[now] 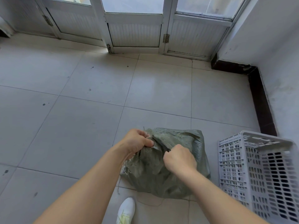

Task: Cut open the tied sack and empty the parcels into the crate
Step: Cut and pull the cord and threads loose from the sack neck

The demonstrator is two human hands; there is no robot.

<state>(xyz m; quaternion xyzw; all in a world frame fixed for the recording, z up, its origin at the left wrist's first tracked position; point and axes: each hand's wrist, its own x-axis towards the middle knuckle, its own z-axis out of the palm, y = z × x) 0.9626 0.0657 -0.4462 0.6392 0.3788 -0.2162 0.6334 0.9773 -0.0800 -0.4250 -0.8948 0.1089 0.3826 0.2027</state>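
Cutting at the sack's [186, 143] neck
The left hand [139, 139] clenches the bunched sack; the right hand [179, 159] fists a dark tool [167, 149]. A slip could cut the gripping hand.

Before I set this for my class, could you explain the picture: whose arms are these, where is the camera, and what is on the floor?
No machine here: a person wears one wide-angle camera on the head, looking down, so the two bare arms are their own. On the tiled floor lies a green woven sack. The left hand grips its bunched top. The right hand is a fist against the sack, round what looks like a dark tool, too small to be sure. A white slotted crate stands to the right, apart from the sack.
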